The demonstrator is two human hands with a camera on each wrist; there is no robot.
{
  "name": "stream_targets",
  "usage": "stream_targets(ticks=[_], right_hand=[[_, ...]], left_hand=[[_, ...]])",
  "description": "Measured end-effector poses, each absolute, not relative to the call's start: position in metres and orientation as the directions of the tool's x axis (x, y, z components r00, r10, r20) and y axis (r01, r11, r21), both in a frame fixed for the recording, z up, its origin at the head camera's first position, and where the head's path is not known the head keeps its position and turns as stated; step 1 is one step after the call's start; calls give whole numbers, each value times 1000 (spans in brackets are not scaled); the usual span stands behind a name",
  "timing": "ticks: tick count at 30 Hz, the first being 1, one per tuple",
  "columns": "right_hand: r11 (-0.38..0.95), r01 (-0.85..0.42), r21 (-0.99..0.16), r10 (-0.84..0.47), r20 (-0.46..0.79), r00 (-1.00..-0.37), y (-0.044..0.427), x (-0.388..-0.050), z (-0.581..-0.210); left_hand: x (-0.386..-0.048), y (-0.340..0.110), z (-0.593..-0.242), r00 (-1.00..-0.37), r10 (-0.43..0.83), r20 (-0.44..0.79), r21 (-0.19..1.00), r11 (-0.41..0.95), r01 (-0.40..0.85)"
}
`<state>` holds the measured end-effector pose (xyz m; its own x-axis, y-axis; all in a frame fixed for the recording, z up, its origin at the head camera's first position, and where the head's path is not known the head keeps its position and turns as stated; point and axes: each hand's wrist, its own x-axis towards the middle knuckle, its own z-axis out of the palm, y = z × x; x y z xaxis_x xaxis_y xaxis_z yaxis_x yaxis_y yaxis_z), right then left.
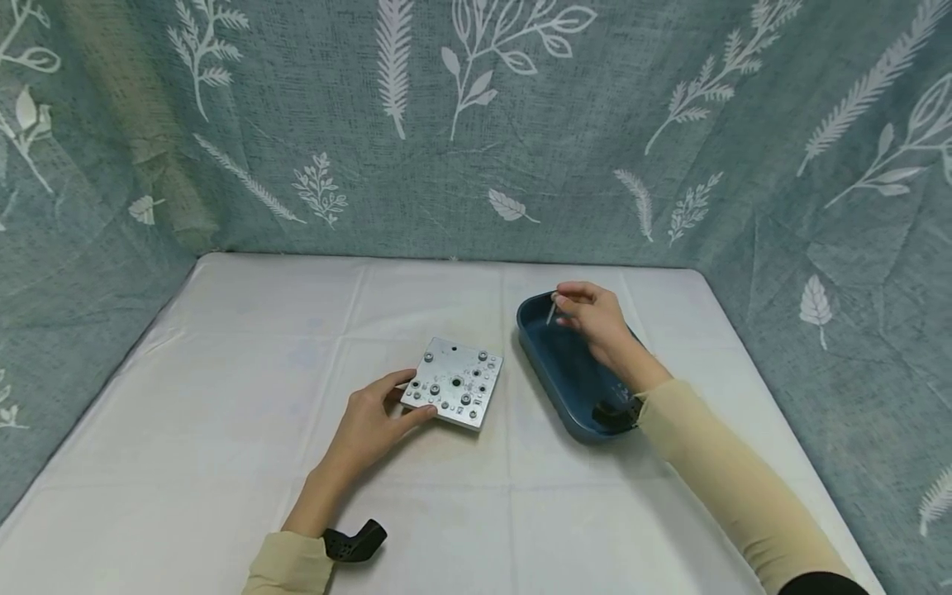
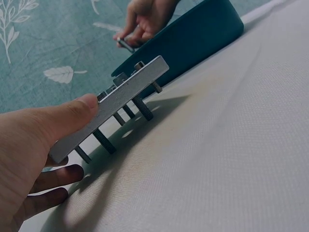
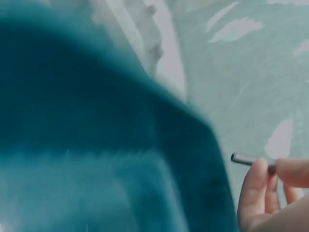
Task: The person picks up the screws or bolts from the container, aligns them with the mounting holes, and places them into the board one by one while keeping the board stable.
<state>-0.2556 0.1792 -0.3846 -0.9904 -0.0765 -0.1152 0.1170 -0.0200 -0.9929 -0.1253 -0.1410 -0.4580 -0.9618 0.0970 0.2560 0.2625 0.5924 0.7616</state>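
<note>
My left hand [image 1: 375, 426] grips a square metal plate [image 1: 470, 411] by its left edge, thumb on one face and fingers at the other side. Socket-head screws of several sizes stand in the plate, and in the left wrist view their threaded shanks [image 2: 143, 109] poke out underneath. The plate is tilted and raised off the white cloth. Over the far end of a blue tray [image 1: 546, 388], my right hand [image 1: 595, 322] pinches a small metal screw [image 3: 245, 159] between thumb and fingertips. The fingers partly cover it, and its threads cannot be made out.
A white cloth [image 1: 223, 397] covers the table, with a green leaf-patterned curtain [image 1: 416, 190] behind and at both sides. The tray's raised wall stands to the right of the plate. A black wrist camera [image 1: 355, 541] sits on the left wrist.
</note>
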Motion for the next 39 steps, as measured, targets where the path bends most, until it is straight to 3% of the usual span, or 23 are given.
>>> stream_targets(ticks=[7, 23, 31, 39], right_hand=[[-108, 144, -984, -42, -141, -989, 166, -226, -370], [-321, 51, -946, 57, -73, -996, 117, -175, -367], [-310, 72, -948, 71, -98, -993, 98, -172, -386], [-201, 85, -976, 45, -96, -994, 82, -170, -413]], left_hand=[[-124, -140, -457, -965, 96, 246, 761, 598, 254], [-124, -140, -455, -966, 101, 237, 762, 598, 249], [-126, -139, -454, -962, 107, 251, 755, 600, 263], [-124, -139, -456, -963, 105, 250, 756, 599, 262]])
